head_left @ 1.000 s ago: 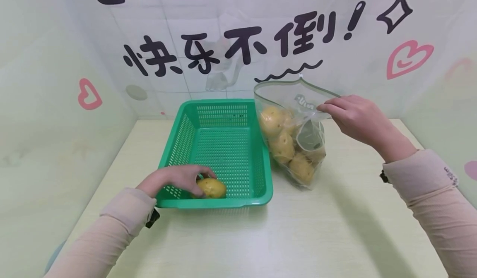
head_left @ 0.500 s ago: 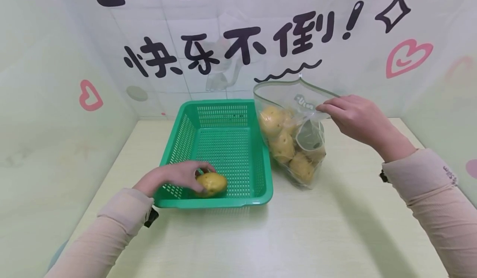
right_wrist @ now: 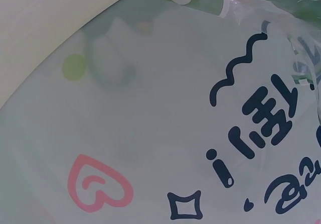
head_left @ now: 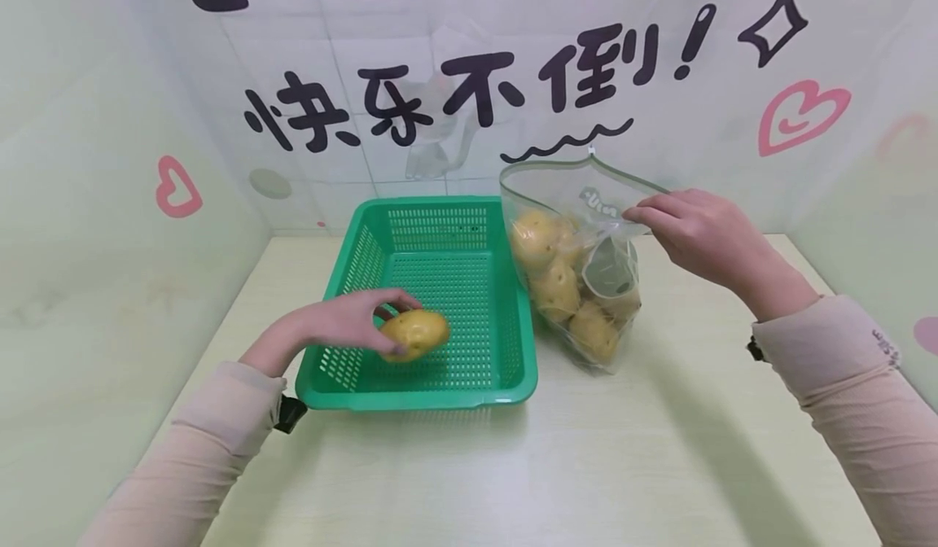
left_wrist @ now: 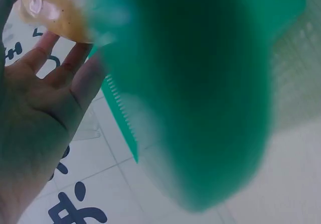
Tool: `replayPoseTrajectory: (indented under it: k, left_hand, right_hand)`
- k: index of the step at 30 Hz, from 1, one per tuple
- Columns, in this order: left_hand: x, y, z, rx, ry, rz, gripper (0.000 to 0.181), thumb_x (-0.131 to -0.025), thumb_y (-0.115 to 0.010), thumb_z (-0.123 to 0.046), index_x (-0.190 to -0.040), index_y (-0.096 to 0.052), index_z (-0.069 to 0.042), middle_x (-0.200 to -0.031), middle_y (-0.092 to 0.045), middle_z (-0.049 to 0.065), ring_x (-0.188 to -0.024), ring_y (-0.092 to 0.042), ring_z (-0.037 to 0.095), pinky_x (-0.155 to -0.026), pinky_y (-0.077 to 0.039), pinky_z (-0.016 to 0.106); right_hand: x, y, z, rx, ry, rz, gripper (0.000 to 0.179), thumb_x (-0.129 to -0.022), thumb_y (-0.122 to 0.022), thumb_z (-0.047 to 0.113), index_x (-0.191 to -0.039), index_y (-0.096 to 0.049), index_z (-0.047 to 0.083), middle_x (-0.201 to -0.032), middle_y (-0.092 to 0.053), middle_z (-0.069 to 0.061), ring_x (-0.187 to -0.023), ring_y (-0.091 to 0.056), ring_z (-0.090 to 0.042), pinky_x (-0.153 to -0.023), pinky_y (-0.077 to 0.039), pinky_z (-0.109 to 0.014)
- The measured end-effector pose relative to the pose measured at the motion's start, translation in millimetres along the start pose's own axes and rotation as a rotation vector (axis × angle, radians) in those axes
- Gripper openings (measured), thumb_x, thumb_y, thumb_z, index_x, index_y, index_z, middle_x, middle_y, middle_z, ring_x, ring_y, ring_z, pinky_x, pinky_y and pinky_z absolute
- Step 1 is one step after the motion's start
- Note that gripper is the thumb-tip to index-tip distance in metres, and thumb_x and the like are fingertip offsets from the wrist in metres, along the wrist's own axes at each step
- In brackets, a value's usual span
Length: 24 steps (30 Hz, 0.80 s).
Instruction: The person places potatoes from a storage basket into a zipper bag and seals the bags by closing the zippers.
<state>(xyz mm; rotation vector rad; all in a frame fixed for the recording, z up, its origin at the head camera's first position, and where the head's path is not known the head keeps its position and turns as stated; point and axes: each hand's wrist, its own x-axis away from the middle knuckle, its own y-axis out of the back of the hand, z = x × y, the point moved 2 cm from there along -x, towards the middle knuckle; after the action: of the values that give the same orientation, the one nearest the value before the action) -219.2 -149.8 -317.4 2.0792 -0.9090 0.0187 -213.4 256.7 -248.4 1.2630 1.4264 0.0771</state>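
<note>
A yellow potato [head_left: 418,334] is gripped between the thumb and fingers of my left hand [head_left: 348,319], raised above the floor of the green plastic basket [head_left: 418,400]. In the left wrist view the same potato [left_wrist: 60,13] shows at the top, fingers curved under it. My right hand [head_left: 689,217] pinches the right side of the open mouth of a clear zip bag [head_left: 553,185]. Several potatoes [head_left: 554,286] lie inside that bag, which leans beside the basket's right wall. Only part of the bag [right_wrist: 246,5] appears in the right wrist view; the right hand is out of it.
The pale wooden table [head_left: 469,474] carries the basket and bag. Behind them hangs a white printed sheet [head_left: 410,42] with black characters, and similar sheets close in both sides. A wide blurred green basket edge [left_wrist: 210,108] covers much of the left wrist view.
My left hand has lifted the potato up from the basket's near-left area, the wrist shifting slightly left. My right hand and the bag have stayed in place.
</note>
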Motion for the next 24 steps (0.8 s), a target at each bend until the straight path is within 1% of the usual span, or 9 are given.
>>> replayPoseTrajectory:
  k: [4,8,17,22,24]
  left_hand:
    - [2.7,7.4,-5.5,0.000,-0.020,-0.030,0.059,-0.079,-0.072,-0.026,-0.132,-0.050,-0.013,-0.130,-0.053,0.012,-0.119,-0.052,0.032,-0.085,-0.053,0.035]
    - [4.0,13.9,-10.5,-0.003,-0.033,-0.076,0.059,-0.079,-0.073,-0.027,-0.131,-0.050,-0.013,-0.130,-0.054,0.013,-0.120,-0.052,0.033,-0.087,-0.053,0.038]
    - [3.0,25.5,-23.9,-0.004,-0.066,-0.219,0.060,-0.078,-0.076,-0.028,-0.131,-0.052,-0.016,-0.130,-0.054,0.008,-0.121,-0.052,0.031,-0.091,-0.050,0.045]
    - [1.9,31.8,-29.2,0.000,-0.091,-0.299,0.060,-0.079,-0.076,-0.026,-0.132,-0.051,-0.015,-0.132,-0.053,0.007,-0.122,-0.051,0.032,-0.094,-0.048,0.049]
    - [1.9,34.4,-31.8,0.006,-0.090,-0.329,0.061,-0.079,-0.076,-0.027,-0.133,-0.050,-0.015,-0.133,-0.052,0.008,-0.123,-0.051,0.032,-0.096,-0.047,0.051]
  right_hand:
    - [0.1,0,-1,-0.002,0.000,0.001,0.031,-0.071,-0.062,-0.016,-0.096,-0.070,0.001,-0.084,-0.072,-0.012,-0.064,-0.063,-0.030,-0.059,-0.053,-0.042]
    - [0.2,0,-1,-0.001,-0.001,-0.002,0.031,-0.071,-0.062,-0.016,-0.096,-0.070,0.001,-0.084,-0.072,-0.012,-0.064,-0.063,-0.030,-0.059,-0.053,-0.042]
    - [0.0,0,-1,-0.005,-0.004,0.000,0.032,-0.071,-0.062,-0.016,-0.097,-0.070,0.001,-0.084,-0.072,-0.012,-0.065,-0.064,-0.030,-0.060,-0.053,-0.042]
    - [0.0,0,-2,-0.002,0.000,0.006,0.031,-0.071,-0.063,-0.015,-0.097,-0.070,0.001,-0.085,-0.072,-0.012,-0.065,-0.064,-0.030,-0.060,-0.054,-0.042]
    - [-0.3,0,-2,-0.003,0.002,0.005,0.031,-0.071,-0.063,-0.015,-0.097,-0.070,0.001,-0.085,-0.072,-0.012,-0.065,-0.064,-0.030,-0.060,-0.053,-0.042]
